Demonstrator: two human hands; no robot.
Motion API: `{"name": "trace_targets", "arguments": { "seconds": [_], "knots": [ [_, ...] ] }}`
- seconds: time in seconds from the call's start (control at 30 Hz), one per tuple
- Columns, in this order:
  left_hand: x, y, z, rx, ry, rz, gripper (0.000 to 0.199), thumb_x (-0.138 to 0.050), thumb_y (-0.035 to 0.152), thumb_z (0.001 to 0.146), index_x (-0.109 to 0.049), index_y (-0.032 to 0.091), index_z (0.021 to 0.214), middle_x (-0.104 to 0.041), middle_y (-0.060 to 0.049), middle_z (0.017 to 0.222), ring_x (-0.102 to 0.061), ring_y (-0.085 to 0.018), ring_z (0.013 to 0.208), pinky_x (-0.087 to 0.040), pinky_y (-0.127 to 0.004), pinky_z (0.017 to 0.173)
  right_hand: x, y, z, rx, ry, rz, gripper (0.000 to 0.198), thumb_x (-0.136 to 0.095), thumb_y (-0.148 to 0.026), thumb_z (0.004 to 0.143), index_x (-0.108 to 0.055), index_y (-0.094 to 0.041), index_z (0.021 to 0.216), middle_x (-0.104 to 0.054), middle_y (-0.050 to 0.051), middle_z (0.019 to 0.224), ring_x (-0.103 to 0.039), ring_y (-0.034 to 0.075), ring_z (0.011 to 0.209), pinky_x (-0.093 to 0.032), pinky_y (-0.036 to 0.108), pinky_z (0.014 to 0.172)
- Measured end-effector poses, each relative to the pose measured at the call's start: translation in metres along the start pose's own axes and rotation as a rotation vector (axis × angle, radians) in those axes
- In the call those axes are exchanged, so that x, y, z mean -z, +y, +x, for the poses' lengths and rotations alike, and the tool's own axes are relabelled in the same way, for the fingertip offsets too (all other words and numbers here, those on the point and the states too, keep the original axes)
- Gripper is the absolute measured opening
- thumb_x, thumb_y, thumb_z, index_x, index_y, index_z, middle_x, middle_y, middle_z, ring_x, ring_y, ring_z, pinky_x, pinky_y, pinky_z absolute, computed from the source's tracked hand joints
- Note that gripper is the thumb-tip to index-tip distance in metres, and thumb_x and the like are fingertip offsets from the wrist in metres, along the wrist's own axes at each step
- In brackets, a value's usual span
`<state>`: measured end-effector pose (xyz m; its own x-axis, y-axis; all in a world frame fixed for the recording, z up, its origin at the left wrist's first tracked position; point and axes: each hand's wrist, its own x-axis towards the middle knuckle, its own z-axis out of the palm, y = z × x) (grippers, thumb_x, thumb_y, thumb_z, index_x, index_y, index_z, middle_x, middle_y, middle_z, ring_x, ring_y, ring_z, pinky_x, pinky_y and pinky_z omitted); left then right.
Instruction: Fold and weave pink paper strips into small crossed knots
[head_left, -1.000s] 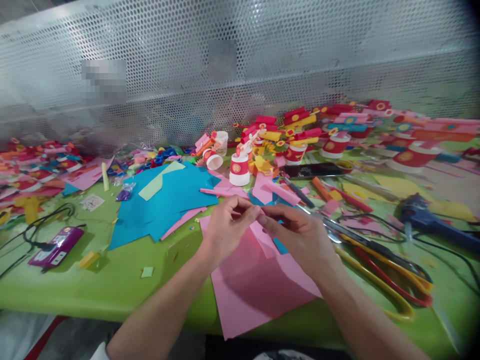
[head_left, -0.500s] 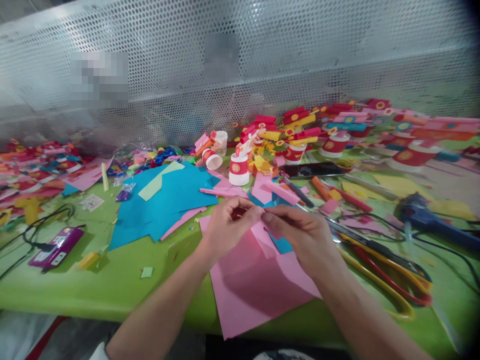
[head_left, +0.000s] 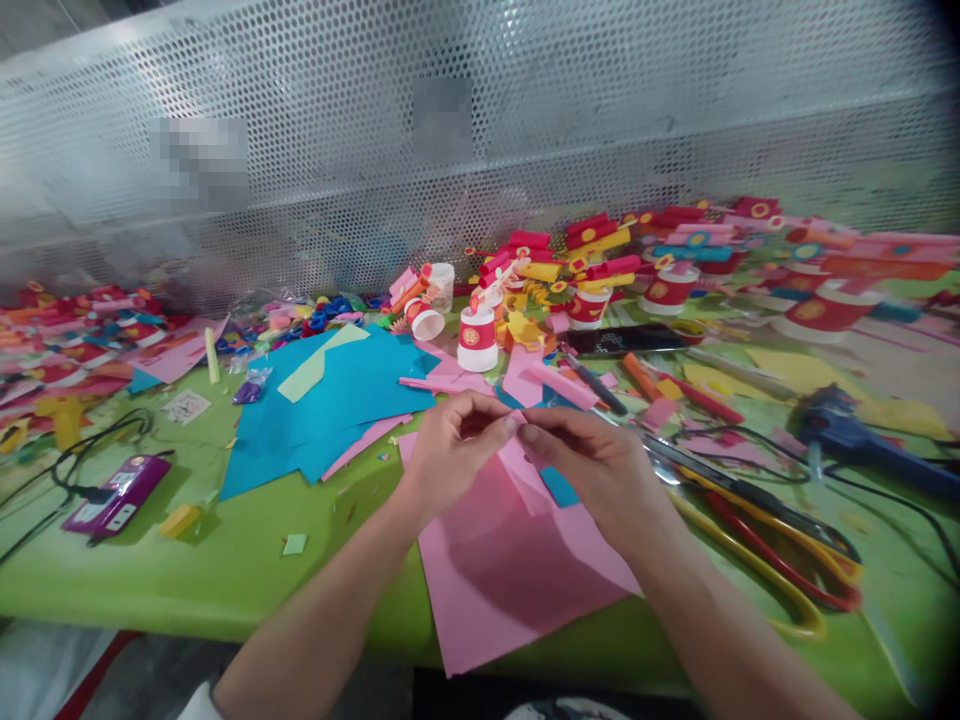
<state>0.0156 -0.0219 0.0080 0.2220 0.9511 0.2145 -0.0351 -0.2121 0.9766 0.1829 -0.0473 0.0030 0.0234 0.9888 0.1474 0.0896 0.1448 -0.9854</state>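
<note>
Little has changed: pink paper (head_left: 517, 416) is still pinched by left hand (head_left: 459, 452) and right hand (head_left: 592, 462) (handling seemingly unfinished).

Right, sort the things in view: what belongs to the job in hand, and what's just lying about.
In the job:
- bit of pink paper, pinched by the left hand and right hand
- pink sheet under the hands, probably

Lying about, it seems:
- blue paper
- purple power strip
- scissors
- glue gun
</note>
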Motion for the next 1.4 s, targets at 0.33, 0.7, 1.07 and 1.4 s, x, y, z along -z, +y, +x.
{"name": "trace_targets", "arguments": {
  "seconds": [0.33,0.7,1.07,1.4],
  "knots": [
    [0.003,-0.003,0.001,-0.03,0.007,0.031,0.014,-0.073,0.03,0.084,-0.07,0.017,0.087,-0.072,-0.004,0.086,-0.065,-0.014,0.078,-0.051,-0.027,0.073,0.0,-0.001,0.001,0.048,0.001,-0.062,0.037,-0.077,-0.049,0.081,-0.077,-0.021,0.104,-0.074,0.007,0.094,-0.068,0.022,0.085,-0.055,0.033,0.072],
    [0.004,0.003,0.002,0.093,-0.081,-0.114,0.027,-0.083,0.037,0.075,-0.075,0.016,0.091,-0.074,-0.006,0.09,-0.066,-0.016,0.081,-0.052,-0.029,0.077,0.001,-0.003,0.001,0.018,0.094,-0.035,0.032,-0.077,-0.052,0.077,-0.08,-0.02,0.086,-0.064,0.002,0.067,-0.052,0.016,0.062,-0.041,0.028,0.054],
    [0.004,0.003,0.001,0.069,-0.101,-0.147,0.021,-0.079,0.037,0.081,-0.075,0.017,0.084,-0.069,-0.003,0.075,-0.062,-0.013,0.072,-0.052,-0.029,0.071,0.0,-0.004,0.001,-0.029,0.07,0.061,0.024,-0.078,-0.047,0.079,-0.08,-0.024,0.085,-0.065,0.001,0.066,-0.053,0.016,0.062,-0.042,0.029,0.056],
    [0.002,0.004,0.0,0.164,-0.062,-0.169,0.02,-0.077,0.037,0.081,-0.073,0.017,0.084,-0.068,-0.002,0.076,-0.065,-0.015,0.073,-0.053,-0.031,0.075,-0.002,-0.002,-0.001,-0.114,0.057,0.193,0.024,-0.084,-0.046,0.073,-0.08,-0.025,0.083,-0.069,0.001,0.07,-0.055,0.016,0.061,-0.043,0.029,0.056]
  ]
}}
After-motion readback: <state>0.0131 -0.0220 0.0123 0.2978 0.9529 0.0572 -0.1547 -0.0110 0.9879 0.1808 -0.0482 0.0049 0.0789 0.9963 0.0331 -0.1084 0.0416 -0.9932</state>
